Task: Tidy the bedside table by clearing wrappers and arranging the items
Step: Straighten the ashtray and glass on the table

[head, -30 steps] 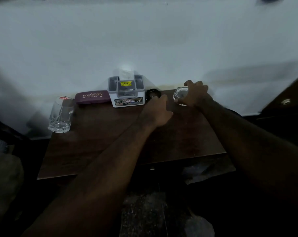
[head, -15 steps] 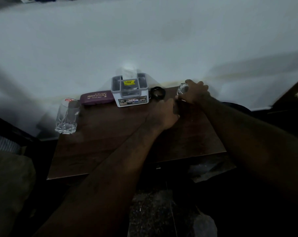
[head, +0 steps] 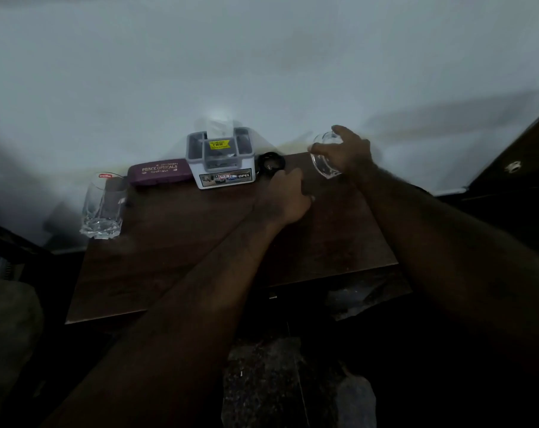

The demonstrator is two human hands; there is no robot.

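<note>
We held the clear round glass dish tilted in our right hand's closed grip at the dark wooden counter's far right edge, while our left hand, curled loosely and empty, rested beside it.

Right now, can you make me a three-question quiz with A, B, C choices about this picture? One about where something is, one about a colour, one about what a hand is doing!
1. Where does the empty clear drinking glass stand on the brown wooden table?
A. Far left corner
B. Middle
C. Inside the white plastic organiser box

2. What colour is the long spectacle case?
A. Yellow
B. Purple
C. Green

3. What is the right hand doing?
A. Lying flat on the table
B. Pointing upward
C. Holding a round clear glass dish

Answers: 1 A, the glass stands at the far left, beside the case. 2 B, the case is purple with pale lettering. 3 C, the fingers wrap the dish, which looks tilted and raised.
</note>
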